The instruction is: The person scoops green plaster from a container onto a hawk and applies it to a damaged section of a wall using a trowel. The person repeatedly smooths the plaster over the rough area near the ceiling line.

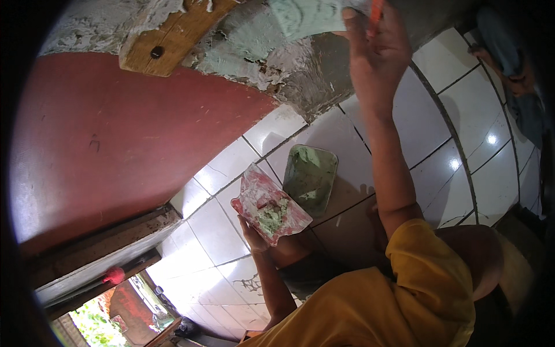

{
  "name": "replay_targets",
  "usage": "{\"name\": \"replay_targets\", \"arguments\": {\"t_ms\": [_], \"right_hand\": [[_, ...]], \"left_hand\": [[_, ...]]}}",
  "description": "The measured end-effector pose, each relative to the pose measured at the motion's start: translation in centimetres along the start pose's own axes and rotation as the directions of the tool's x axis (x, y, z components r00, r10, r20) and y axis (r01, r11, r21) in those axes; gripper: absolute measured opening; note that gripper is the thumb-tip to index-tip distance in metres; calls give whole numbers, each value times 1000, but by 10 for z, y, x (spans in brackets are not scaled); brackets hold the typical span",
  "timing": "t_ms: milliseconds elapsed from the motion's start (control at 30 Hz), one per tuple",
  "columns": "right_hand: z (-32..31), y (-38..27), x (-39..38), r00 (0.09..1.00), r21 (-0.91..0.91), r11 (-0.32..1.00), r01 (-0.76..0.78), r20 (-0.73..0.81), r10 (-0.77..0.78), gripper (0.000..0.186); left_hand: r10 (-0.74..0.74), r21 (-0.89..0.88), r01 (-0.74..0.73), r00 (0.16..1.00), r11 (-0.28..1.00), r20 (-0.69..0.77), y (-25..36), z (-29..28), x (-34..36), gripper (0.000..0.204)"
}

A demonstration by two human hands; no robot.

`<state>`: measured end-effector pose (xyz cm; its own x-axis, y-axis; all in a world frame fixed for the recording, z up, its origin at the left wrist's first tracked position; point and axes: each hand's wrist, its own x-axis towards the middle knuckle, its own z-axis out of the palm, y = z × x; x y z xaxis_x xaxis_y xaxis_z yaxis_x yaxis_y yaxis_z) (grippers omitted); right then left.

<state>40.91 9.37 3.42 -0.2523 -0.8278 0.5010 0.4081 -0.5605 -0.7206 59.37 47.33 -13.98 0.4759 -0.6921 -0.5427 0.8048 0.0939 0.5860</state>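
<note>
My left hand (252, 236) grips the edge of a red flat board (257, 188), which is smeared with white and carries a heap of pale green putty (273, 217). Up at the wall, my right hand (381, 58) is closed around a red putty scraper (376, 17), only partly visible at the top edge of the view. Beside it, a pale green putty patch (306, 16) covers part of the rough grey wall (300, 75). On the tiled floor, just right of the board, rests a rectangular tray (312, 199) with green residue inside.
A wooden piece (173, 43) with a dark bolt juts out at the upper left, above a smooth red surface (127, 144). White floor tiles (225, 231) spread around me. At the lower left is an opening (110, 318) with bright light. Another person (509, 52) appears at the far right rim.
</note>
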Motion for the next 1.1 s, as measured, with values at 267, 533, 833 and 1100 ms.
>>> {"name": "replay_targets", "arguments": {"t_ms": [267,533,833,1100], "right_hand": [[-3,-12,-45,993,51,997,64,93,-68,27],[15,-10,-18,958,-64,998,-5,286,23,34],[1,5,2,965,164,980,-114,254,69,25],[-63,6,-34,878,396,785,-477,263,401,50]], "left_hand": [[24,72,-28,998,997,54,3,1,-2,67],[45,47,-46,999,998,24,2,9,-3,67],[32,14,-32,999,999,21,0,0,-1,66],[163,82,-186,959,979,232,-2,32,-11,65]]}}
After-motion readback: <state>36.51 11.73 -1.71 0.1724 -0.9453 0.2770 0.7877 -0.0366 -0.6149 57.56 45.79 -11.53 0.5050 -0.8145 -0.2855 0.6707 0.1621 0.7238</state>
